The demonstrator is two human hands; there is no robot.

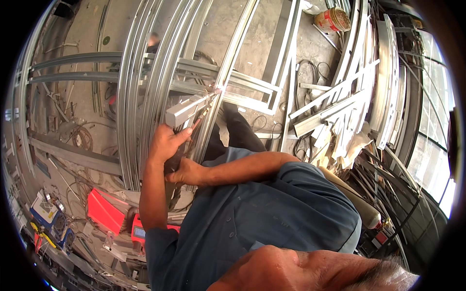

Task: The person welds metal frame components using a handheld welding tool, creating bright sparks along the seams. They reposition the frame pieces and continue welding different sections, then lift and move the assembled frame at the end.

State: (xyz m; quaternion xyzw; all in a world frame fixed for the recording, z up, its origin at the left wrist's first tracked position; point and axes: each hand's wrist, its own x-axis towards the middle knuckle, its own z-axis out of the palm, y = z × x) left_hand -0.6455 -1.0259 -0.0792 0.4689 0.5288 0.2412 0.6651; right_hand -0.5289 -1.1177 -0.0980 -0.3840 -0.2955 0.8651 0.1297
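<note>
Worker's shirt: blue button-up work shirt (262, 213) fills the near foreground, both forearms reaching out from it.
Right hand: the right hand (187, 173) is closed round the dark grip of a welding torch (196, 127), seemingly to brace it low down.
Left hand: the left hand (167, 141) sits just above, fingers curled near the torch with the forefinger stretched along it, probably guiding the tip; how firmly it grips I cannot tell.
Workpiece: a short grey rectangular metal tube (187, 109) lies against a long pale metal frame bar (228, 72), meeting at a small bright weld spot (218, 88) at the torch tip.
Beside: a red metal box (104, 211) on the floor to the left.
Farther: loose offcuts of pale metal strip (335, 116) piled to the right.
Farthest: 1 round paint tin (332, 20) on the concrete floor.
</note>
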